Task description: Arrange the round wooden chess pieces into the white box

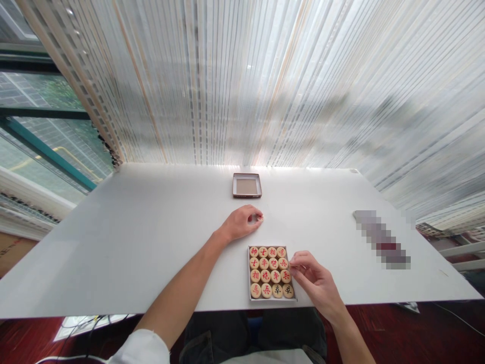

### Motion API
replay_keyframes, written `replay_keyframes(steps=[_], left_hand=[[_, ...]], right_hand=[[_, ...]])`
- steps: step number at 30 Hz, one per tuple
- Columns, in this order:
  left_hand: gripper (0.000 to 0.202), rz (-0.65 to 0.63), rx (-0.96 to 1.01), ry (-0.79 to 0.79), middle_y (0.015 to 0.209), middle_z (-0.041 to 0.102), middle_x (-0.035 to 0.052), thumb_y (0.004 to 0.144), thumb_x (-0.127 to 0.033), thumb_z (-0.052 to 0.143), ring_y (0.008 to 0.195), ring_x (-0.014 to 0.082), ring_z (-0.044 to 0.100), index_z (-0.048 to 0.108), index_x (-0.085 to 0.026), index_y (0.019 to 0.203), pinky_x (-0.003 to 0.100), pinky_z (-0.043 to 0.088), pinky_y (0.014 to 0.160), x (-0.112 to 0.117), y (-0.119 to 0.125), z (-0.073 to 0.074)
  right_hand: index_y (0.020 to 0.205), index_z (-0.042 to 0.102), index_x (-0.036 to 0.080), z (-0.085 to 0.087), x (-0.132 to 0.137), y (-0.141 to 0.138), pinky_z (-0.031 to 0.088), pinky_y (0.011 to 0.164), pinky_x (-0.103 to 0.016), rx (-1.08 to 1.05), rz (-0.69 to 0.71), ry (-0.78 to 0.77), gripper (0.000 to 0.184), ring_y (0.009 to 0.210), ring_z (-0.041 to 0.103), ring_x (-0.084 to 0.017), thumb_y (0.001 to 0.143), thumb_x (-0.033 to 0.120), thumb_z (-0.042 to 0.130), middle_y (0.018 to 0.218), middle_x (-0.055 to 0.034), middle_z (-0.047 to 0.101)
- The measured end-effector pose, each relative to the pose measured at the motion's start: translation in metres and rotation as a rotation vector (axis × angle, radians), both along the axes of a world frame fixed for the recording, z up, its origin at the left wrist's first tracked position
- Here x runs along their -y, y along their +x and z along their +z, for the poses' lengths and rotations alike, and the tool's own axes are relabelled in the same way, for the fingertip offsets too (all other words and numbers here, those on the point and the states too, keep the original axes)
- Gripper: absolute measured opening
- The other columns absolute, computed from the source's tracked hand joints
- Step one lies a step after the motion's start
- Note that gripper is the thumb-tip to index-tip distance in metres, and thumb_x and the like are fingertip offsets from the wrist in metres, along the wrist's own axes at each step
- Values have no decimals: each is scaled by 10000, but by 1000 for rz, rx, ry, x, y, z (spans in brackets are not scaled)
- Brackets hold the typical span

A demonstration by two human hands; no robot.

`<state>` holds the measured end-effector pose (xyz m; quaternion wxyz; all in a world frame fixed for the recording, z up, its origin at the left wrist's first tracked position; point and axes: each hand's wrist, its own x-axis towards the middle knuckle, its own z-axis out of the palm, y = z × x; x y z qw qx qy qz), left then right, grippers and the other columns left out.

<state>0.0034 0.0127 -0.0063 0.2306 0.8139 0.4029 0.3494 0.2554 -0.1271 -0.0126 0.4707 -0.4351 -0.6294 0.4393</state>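
White desk [151,242] fills mid-frame. Small brown lid [247,185], shallow w/ tan inside, lies flat near far edge, approx. centre. Blurred-out flat item [382,238] sits twd right edge, well apart from lid; can't tell what it is. Striped sheer curtain [288,81] hangs behind far edge. Window [41,126] w/ teal frame beyond far-left corner. Dark red floor [417,333] below near edge, cables [81,323] at left.
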Motion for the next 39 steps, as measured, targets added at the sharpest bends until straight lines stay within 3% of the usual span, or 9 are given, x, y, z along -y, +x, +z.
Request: replay_keyframes(steps=[7,22,26,32,39], left_hand=[[190,-12,-3,-13,939,675,42,861,-265,642,708,135,581,714,-201,1025,272,512,708,0,-1,1],[183,-18,2,-1,952,674,40,870,-262,641,710,132,580,712,-201,1027,267,507,708,1,-1,2],[179,-18,8,2,941,674,36,868,-260,644,710,131,579,713,-199,1022,267,504,709,1,-1,2],[177,-19,-7,-3,953,677,35,862,-242,642,724,132,580,708,-197,1019,265,500,724,1,-1,2],[184,-25,-14,-7,967,678,36,861,-231,638,724,131,580,704,-194,1028,263,499,728,1,-2,3]], right_hand=[[899,705,287,4,20,4,560,828,-360,54,-20,-29,49,964,591,-241,890,326,676,960,-73,574],[1229,660,367,30,47,-12,576,863,-356,272,67,-112,284,1013,630,-248,958,345,575,1063,-81,606],[1190,688,355,30,49,-16,565,824,-342,315,79,-71,258,940,636,-235,967,334,561,1011,-75,627],[1084,699,250,27,47,-23,506,585,-249,406,25,-129,217,708,605,-163,957,386,586,902,-53,667],[958,694,247,21,45,-29,462,588,-244,496,1,-75,205,661,578,-147,970,406,566,850,-23,688]])
